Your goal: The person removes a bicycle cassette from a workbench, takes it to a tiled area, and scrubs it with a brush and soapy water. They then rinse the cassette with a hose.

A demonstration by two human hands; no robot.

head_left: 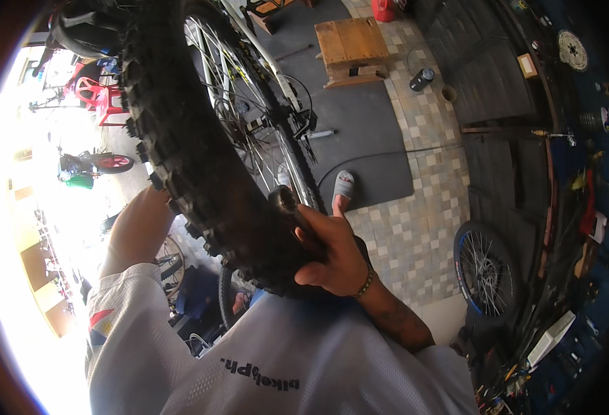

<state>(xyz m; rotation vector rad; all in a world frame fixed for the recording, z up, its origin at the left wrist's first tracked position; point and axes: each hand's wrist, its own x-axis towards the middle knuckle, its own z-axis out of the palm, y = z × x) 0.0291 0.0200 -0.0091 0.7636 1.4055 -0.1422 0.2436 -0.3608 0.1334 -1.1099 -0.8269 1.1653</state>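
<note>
A fat knobby black tyre [187, 138] rises right in front of my body and fills the upper left middle. My right hand [335, 252] is closed at the tyre's near right edge, its fingers wrapped round a dark tool. The tool's rounded metal end [284, 198] sticks out past the fingers; its exact kind is unclear. On the tyre's left side, my left hand [156, 197] reaches behind the knobs, which hide its fingers. Beyond the tyre, a bicycle [277, 111] with a pale frame and a spoked wheel stands over a dark mat.
A wooden stool [351, 45] and the dark mat [374, 159] lie ahead, with a dark bottle [422, 79] to their right. A spoked wheel [486, 270] leans at the right. Red chairs [100, 97] and a motorcycle [93, 164] stand at the left.
</note>
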